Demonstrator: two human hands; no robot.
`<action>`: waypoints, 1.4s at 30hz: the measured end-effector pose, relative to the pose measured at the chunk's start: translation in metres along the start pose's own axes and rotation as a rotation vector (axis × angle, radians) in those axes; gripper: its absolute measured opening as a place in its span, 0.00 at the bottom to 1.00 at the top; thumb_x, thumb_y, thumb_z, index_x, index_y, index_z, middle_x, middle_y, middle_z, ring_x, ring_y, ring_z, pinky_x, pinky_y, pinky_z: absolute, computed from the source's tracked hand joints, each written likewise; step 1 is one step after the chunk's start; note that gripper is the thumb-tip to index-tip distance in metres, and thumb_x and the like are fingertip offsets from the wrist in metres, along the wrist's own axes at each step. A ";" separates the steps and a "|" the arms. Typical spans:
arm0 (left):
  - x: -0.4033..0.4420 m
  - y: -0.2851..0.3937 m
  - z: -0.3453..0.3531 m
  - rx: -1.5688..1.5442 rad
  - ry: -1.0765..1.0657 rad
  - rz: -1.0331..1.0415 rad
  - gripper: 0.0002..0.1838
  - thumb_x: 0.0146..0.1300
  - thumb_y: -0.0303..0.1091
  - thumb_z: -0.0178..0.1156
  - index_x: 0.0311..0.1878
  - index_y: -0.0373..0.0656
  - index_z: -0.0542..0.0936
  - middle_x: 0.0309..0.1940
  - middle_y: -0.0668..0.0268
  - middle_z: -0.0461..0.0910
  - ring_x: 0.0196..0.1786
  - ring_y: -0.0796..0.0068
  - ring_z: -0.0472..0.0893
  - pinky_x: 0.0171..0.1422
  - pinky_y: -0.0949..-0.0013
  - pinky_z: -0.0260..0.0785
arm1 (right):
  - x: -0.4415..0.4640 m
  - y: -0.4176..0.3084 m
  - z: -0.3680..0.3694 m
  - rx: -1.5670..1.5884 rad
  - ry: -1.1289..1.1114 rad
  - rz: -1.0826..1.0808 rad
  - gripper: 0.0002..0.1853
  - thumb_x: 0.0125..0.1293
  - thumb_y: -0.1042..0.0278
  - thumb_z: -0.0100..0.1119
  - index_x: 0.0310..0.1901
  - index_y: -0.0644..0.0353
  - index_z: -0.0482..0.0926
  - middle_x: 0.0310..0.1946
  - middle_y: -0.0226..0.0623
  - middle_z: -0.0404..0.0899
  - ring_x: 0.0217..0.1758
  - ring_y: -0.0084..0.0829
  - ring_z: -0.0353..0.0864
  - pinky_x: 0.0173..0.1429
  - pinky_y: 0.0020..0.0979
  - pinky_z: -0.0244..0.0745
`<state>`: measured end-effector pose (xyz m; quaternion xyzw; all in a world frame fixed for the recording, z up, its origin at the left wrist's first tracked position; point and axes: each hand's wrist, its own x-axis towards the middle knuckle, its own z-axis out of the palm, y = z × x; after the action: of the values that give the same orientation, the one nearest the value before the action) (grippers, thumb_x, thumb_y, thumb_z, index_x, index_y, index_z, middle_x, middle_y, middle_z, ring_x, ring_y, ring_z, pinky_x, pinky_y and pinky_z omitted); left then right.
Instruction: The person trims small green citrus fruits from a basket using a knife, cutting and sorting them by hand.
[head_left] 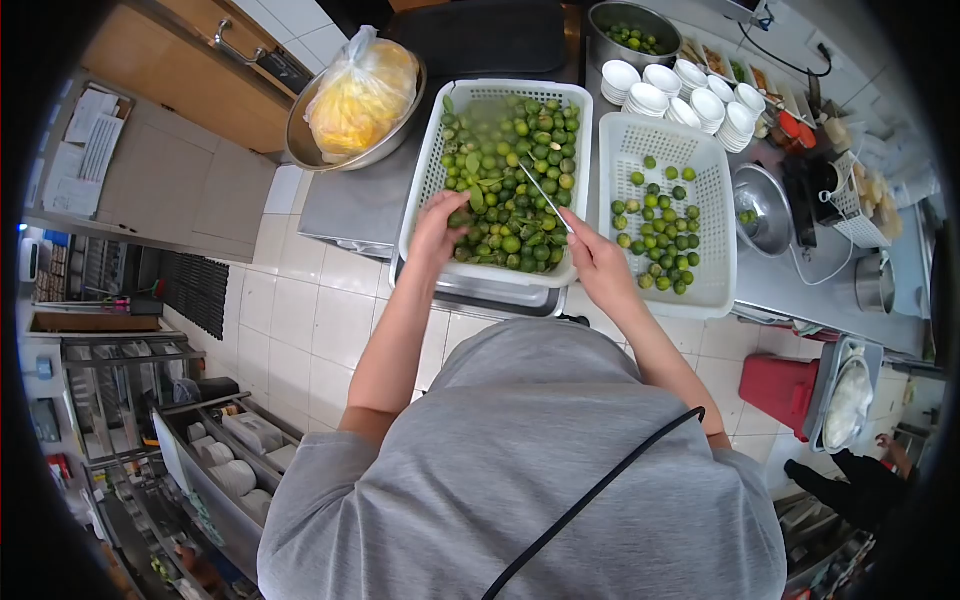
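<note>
A white perforated basket (411, 205) holds a heap of green limes (510, 243) with several loose leaves (476, 192) among them. My left hand (438, 228) reaches over its left side, thumb and index finger apart against the limes; whether a fruit is between them is hard to make out. In my right hand (600, 262), at the basket's right edge, is a thin-bladed knife (545, 197). Its blade slants up and left over the heap. A second white basket (618, 160), right of the first, has fewer limes (662, 222) spread on its bottom.
A metal bowl (298, 135) with a bagged yellow item (362, 98) stands left. Behind the right basket are stacked white cups (648, 98) and a metal pot (600, 45) of limes. A steel bowl (775, 215) sits right; a red bin (782, 390) is on the floor.
</note>
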<state>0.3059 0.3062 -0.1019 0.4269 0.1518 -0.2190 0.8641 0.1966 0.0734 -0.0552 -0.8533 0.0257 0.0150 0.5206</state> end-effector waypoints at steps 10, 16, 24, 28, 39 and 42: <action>0.023 0.011 0.000 1.329 0.030 0.362 0.14 0.50 0.30 0.64 0.40 0.36 0.77 0.31 0.67 0.77 0.39 0.72 0.78 0.40 0.73 0.70 | -0.012 -0.010 -0.003 0.021 0.020 -0.050 0.18 0.64 0.67 0.46 0.56 0.49 0.68 0.31 0.49 0.76 0.31 0.43 0.76 0.37 0.34 0.69; -0.046 0.011 0.057 0.219 -0.122 0.052 0.14 0.57 0.26 0.55 0.47 0.35 0.73 0.41 0.63 0.74 0.48 0.67 0.75 0.54 0.71 0.69 | -0.017 -0.021 -0.006 0.155 0.025 -0.026 0.18 0.64 0.67 0.46 0.56 0.51 0.67 0.31 0.50 0.76 0.31 0.40 0.77 0.38 0.32 0.69; -0.060 0.007 0.062 0.122 -0.101 0.114 0.11 0.55 0.25 0.57 0.43 0.38 0.75 0.38 0.65 0.76 0.44 0.70 0.76 0.55 0.70 0.68 | -0.023 -0.038 0.005 0.126 -0.027 -0.186 0.18 0.63 0.71 0.46 0.55 0.52 0.68 0.33 0.49 0.76 0.33 0.42 0.78 0.38 0.34 0.70; -0.062 0.008 0.067 0.123 -0.071 0.174 0.08 0.56 0.25 0.58 0.40 0.39 0.75 0.35 0.66 0.77 0.43 0.72 0.76 0.53 0.70 0.69 | -0.023 -0.040 0.006 0.085 -0.049 -0.192 0.18 0.62 0.72 0.46 0.55 0.53 0.69 0.31 0.49 0.76 0.33 0.44 0.77 0.37 0.35 0.71; -0.063 -0.007 0.070 0.275 -0.115 0.217 0.07 0.54 0.23 0.58 0.37 0.41 0.76 0.34 0.68 0.77 0.39 0.78 0.76 0.47 0.73 0.70 | -0.016 -0.034 0.011 -0.054 0.054 -0.307 0.20 0.59 0.73 0.48 0.55 0.53 0.69 0.27 0.47 0.74 0.29 0.48 0.75 0.32 0.40 0.70; -0.070 -0.014 0.069 0.531 -0.186 0.230 0.10 0.51 0.23 0.60 0.38 0.40 0.76 0.33 0.70 0.77 0.37 0.82 0.75 0.45 0.77 0.68 | -0.013 -0.030 0.016 -0.108 0.090 -0.273 0.19 0.60 0.71 0.48 0.55 0.53 0.68 0.28 0.48 0.74 0.29 0.48 0.76 0.33 0.40 0.70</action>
<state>0.2438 0.2607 -0.0390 0.6305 -0.0398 -0.1897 0.7516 0.1858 0.1013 -0.0355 -0.8756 -0.0681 -0.0926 0.4692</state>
